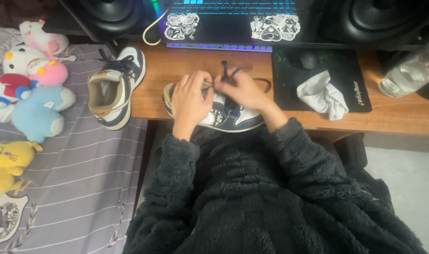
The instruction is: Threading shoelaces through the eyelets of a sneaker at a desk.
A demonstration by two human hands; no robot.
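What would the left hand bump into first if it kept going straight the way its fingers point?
Probably the right hand: the left hand points up and right across the sneaker, and the two nearly meet at the dark lace. Depth is unclear.

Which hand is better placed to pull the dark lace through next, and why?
Probably the right hand: its fingers already pinch the dark lace above the sneaker. The left hand lies over the shoe's opening, steadying it.

A second sneaker (115,89), plush toys (33,94), white cloth (323,94) on a mousepad (353,75), water glass (407,75).
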